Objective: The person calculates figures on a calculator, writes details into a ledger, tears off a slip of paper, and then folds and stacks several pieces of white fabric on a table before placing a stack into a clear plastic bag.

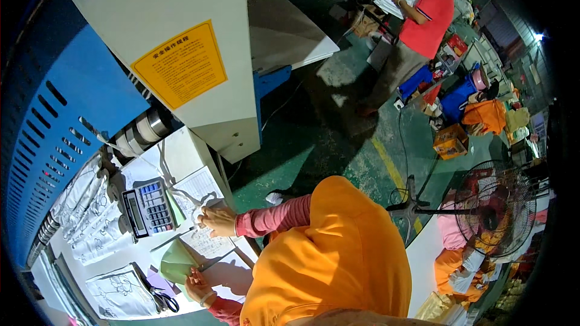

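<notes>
My left hand (pixel 198 288), with a band at the wrist, pinches the lower edge of a green sheet of paper (pixel 176 261). Above it, my right hand (pixel 220 221) rests over handwritten papers (pixel 208 244), its fingers bent together. What those fingers hold, if anything, is too small to make out. Beside the papers lies a grey desk calculator (pixel 154 205) with dark keys. A pair of dark-handled scissors (pixel 162 299) lies left of my left hand, next to a white cloth with a line drawing (pixel 119 290).
A blue slotted machine cover (pixel 72 84) and a pale cabinet (pixel 199 0) with a yellow notice stand beyond the table. A person in a red shirt (pixel 430 18) carries white cloth. A standing fan (pixel 489 211), boxes and piled fabric are at the right.
</notes>
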The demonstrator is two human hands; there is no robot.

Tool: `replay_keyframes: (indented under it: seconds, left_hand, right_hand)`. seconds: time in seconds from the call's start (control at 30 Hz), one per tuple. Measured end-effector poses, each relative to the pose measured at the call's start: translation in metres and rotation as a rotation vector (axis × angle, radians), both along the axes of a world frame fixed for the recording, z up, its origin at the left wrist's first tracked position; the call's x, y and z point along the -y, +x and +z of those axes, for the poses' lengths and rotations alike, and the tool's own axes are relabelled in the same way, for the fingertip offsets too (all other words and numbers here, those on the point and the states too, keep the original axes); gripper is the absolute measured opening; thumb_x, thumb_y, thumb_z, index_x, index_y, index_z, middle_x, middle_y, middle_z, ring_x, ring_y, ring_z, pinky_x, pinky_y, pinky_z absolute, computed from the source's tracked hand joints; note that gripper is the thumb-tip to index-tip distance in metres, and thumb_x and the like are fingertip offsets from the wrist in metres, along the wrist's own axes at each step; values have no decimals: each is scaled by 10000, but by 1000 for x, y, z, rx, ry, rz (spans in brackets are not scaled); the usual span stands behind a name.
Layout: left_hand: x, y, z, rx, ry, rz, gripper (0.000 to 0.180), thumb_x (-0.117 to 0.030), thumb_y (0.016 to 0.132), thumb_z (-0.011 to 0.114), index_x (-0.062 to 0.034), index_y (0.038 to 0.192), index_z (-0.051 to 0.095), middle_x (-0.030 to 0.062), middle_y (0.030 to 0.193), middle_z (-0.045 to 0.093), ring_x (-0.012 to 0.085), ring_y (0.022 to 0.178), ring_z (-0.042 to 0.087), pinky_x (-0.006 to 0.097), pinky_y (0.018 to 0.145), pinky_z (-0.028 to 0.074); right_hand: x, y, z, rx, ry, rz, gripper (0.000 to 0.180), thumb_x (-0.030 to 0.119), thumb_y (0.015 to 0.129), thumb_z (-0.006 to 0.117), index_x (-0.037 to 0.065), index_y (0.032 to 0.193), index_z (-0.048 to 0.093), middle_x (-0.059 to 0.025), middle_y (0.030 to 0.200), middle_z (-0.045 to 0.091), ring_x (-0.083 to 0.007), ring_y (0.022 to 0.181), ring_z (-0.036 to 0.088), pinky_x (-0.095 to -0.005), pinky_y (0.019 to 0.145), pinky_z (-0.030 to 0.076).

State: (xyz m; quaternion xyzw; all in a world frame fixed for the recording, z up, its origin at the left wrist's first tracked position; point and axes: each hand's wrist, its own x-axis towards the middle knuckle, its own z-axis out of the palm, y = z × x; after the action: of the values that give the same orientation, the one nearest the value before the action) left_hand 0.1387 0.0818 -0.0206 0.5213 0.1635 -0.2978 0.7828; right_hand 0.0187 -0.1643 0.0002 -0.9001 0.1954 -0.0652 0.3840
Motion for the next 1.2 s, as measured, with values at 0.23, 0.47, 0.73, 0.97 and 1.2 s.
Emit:
replay_keyframes:
  seconds: [0.23,0.47,0.73,0.97,1.2]
  left_hand:
    - [4,-11,10,23,-1,12,298,-183,833,493,76,979,514,156,900,602,208,804,601,239,683,528]
    - [5,-14,15,44,59,14,299,-206,829,509,51,980,528,129,880,609,181,769,602,225,662,518]
    - [-1,-7,4,56,1,-7,283,-199,818,526,47,958,527,132,870,606,183,783,600,233,686,521]
    - [-1,-9,10,30,0,-19,252,-191,820,525,37,927,528,136,868,602,181,785,593,241,701,514]
    - [2,-8,11,29,-21,-31,240,-180,817,528,35,922,525,138,865,601,182,777,593,239,683,513]
  right_hand:
    - [-3,5,-12,14,-15,9,546,149,605,702,44,1040,390,-183,1052,410,-306,921,522,-382,728,444]
    - [-3,6,-11,-14,30,19,533,146,609,690,37,1045,401,-199,1078,407,-315,918,519,-386,750,439]
    - [-3,2,-8,18,-33,-9,535,156,630,683,35,1065,396,-201,1092,401,-324,921,522,-390,741,447]
    - [-4,1,-7,48,-18,-6,549,156,618,690,24,1060,393,-192,1083,405,-318,944,511,-390,730,443]
    - [-3,4,-12,33,23,0,570,155,608,690,20,1069,382,-190,1089,400,-316,939,509,-398,717,440]
